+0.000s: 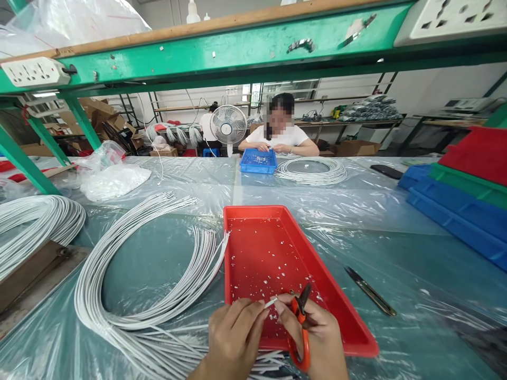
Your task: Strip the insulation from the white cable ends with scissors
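Observation:
Over the near end of a red tray (253, 253), my left hand (237, 330) pinches a thin white cable (271, 303) close to its end. My right hand (320, 335) has orange-handled scissors (303, 298) hooked in it, blades pointing up and away. The thumb and finger of that hand also meet at the cable's tip. Small white scraps are scattered across the tray floor. Left of the tray lies a large loop of white cables (93, 295), with more cable ends running under my hands.
Right of the tray lies a slim metal tool (370, 291), perhaps tweezers. Stacked trays (459, 198) stand at far right, another cable coil (63, 221) at left. Across the table a co-worker (293, 138) handles something above a blue tray (258, 168). A green shelf beam (237, 50) crosses overhead.

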### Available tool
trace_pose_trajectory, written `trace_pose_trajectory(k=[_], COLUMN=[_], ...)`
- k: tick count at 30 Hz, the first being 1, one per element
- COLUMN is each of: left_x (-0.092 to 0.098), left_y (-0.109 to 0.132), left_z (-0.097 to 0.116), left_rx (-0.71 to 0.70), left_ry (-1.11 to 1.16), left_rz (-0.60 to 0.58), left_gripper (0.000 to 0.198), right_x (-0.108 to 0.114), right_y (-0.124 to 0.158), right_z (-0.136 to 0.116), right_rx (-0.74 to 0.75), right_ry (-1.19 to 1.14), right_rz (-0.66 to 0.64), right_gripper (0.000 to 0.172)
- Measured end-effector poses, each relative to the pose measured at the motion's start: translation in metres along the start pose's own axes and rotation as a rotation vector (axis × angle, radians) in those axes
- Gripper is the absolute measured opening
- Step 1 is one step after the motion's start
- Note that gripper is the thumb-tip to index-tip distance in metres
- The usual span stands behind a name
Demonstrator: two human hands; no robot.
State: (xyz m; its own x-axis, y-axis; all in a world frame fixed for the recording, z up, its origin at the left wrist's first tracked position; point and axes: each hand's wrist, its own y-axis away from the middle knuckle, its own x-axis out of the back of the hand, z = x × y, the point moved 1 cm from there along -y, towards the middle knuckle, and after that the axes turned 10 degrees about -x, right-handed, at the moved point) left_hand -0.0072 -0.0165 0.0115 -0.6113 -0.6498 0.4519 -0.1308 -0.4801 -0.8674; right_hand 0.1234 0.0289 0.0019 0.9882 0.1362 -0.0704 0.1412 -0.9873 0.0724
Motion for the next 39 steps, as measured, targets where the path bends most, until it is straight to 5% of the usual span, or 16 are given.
trace_pose_trajectory(k=[6,15,25,33,39], left_x=[-0.001,0.002,0.001,0.009,0.008], left_y=[0.001,-0.006,-0.011,-0.018,-0.013], left_z=[-0.001,-0.003,-0.006,-0.011,-0.014], left_rx=[0.111,0.533,0.775,0.816,0.855], left_ry=[0.119,0.466,0.741,0.978,0.909], left_rz=[-0.033,-0.212,-0.24,-0.388,-0.319], left_gripper=[0.017,0.015,0.026,0.032,0.028], right_x=[-0.002,-0.007,-0.006,-0.003,0.008], right_y=[0.001,0.001,-0.001,-0.004,-0.02], right_z=[0.0,-0.005,-0.003,-0.001,-0.005], right_rx=[0.028,0.021,0.043,0.087,0.159], right_ry=[-0.013,-0.006,0.044,0.21,0.554], right_rz=[-0.014,-0.037,-0.039,-0.029,0.027], right_gripper=[0.006,0.005,0.007,0.016,0.019])
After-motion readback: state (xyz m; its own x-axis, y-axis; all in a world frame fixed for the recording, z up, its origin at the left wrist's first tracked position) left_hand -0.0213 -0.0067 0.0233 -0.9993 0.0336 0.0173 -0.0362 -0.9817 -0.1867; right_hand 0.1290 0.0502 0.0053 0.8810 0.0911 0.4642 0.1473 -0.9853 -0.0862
